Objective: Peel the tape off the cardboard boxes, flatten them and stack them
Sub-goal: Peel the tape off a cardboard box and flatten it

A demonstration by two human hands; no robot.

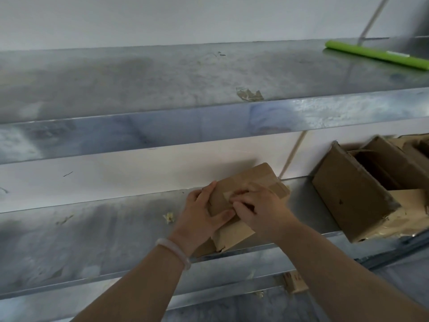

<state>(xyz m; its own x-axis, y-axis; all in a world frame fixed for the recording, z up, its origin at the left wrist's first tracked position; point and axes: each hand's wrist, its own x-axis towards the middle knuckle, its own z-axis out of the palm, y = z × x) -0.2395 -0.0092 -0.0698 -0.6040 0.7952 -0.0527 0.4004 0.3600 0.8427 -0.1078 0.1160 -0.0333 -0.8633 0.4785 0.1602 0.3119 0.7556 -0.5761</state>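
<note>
A small brown cardboard box (253, 180) lies on the lower metal shelf (92, 228), its near end sticking over the shelf's front edge. Clear tape (267, 182) runs across its top. My left hand (202, 217) grips the box's left side, thumb lying on the top face. My right hand (257, 205) rests on top of the box with curled fingers pinching at the tape near the middle. A pale bangle circles my left wrist.
Several open cardboard boxes (352, 194) stand on the same shelf to the right. The upper metal shelf (162, 89) carries a scrap of peeled tape (249, 94) and a green broom head (376, 54) at far right. Small tape bits (168, 217) lie left of my hands.
</note>
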